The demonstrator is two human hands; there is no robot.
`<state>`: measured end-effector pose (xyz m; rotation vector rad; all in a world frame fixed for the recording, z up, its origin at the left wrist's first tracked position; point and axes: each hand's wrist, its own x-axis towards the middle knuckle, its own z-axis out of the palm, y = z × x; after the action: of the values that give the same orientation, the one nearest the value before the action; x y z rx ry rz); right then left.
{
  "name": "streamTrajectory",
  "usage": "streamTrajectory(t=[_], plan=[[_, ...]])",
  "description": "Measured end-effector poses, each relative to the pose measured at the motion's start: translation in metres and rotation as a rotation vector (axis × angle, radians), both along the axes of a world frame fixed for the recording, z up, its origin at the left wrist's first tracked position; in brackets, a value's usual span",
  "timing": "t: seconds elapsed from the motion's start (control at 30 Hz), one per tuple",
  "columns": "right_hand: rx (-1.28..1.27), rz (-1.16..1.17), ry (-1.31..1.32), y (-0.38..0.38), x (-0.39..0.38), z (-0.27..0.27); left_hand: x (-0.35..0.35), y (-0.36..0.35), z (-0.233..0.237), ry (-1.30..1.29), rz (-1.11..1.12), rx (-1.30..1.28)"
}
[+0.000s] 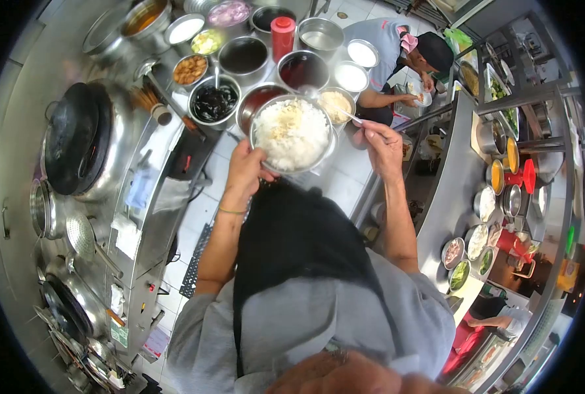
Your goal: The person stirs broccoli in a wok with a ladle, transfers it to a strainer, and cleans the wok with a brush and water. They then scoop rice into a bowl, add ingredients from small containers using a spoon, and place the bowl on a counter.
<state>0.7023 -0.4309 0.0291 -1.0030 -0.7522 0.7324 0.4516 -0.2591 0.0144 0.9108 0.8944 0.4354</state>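
Observation:
My left hand [247, 169] grips the near-left rim of a round metal bowl [295, 173] heaped with white rice [292, 146]. Pale yellow bits [288, 117] lie over the upper part of the rice. In my right hand [382, 146], pinched between thumb and fingers, is a spoon [351, 117]. Its far end reaches the small metal tub [353, 100] of pale yellow, finely chopped food [334, 102], just right of the bowl. Behind the bowl stand a pot of dark red liquid [304, 71] and one of glossy black pieces [215, 100].
More tubs, a pot of dark liquid [242, 56] and a red squeeze bottle [282, 38] fill the counter ahead. Woks [75, 141] and a skimmer [80, 236] are at left. A co-worker [378, 52] bends at upper right, beside a steel counter [447, 184] with food tubs.

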Motion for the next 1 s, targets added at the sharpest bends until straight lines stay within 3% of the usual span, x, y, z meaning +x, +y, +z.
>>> streamTrajectory(t=[0.23, 0.43, 0.53, 0.73, 0.83, 0.93, 1.0], plan=[[-0.054, 0.001, 0.263, -0.005, -0.014, -0.062, -0.008, 0.007, 0.003, -0.045, 0.005, 0.006], [-0.382, -0.1, -0.325, -0.005, -0.012, -0.044, -0.011, 0.006, 0.006, -0.029, 0.041, 0.024], [-0.405, -0.155, -0.649, -0.001, -0.01, -0.039, -0.013, 0.007, 0.005, -0.019, 0.047, 0.024], [-0.328, -0.42, -0.734, 0.003, -0.032, -0.026, -0.019, 0.007, 0.008, -0.027, 0.079, 0.026], [-0.281, -0.335, -0.957, 0.017, -0.032, -0.042, -0.021, 0.007, 0.01, -0.045, 0.077, 0.027], [-0.185, -0.498, -0.874, 0.017, -0.035, -0.038, -0.023, 0.008, 0.01, -0.034, 0.084, 0.023], [-0.177, -0.472, -1.004, 0.021, -0.031, -0.045, -0.023, 0.008, 0.009, -0.022, 0.089, 0.023]])
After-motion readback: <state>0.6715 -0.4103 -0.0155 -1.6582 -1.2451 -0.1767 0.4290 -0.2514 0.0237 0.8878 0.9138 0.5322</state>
